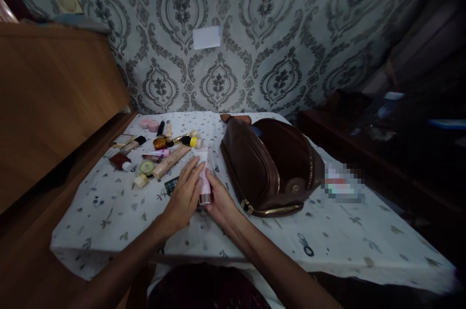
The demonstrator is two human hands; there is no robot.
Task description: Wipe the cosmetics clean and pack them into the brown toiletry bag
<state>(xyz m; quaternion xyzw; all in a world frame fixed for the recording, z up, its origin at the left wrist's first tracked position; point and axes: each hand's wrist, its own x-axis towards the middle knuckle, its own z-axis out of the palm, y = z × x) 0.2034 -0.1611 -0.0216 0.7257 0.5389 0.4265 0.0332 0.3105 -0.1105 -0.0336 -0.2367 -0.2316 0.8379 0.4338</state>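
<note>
Standing here, I see both hands gathered around a pale pink tube (204,184) just over the near middle of the patterned tablecloth (262,246). Its silvery cap (205,199) points back toward the person, and the brown bag (238,168) sits to its right with its mouth gaping.

The right hand (221,200) is closed narrowly on the tube, thumb laid along its side; the fingers underneath are hidden from me. The left hand (185,195) has its fingers stretched nearly straight across the tube's other side, and I cannot tell whether they grip or merely rest. Nor can I tell if the tube touches the cloth.

I judge the step in hand to be steadying or turning this one tube between two hands. Whatever the next move is, it seems to call for a firm right-hand hold before the left lets go, since smooth plastic could slip.

The left wrist also wants care: a dark green cylinder (170,186) lies just beside that hand and might roll if nudged. Beyond it lies a beige tube (171,161), near the left fingers.
</note>
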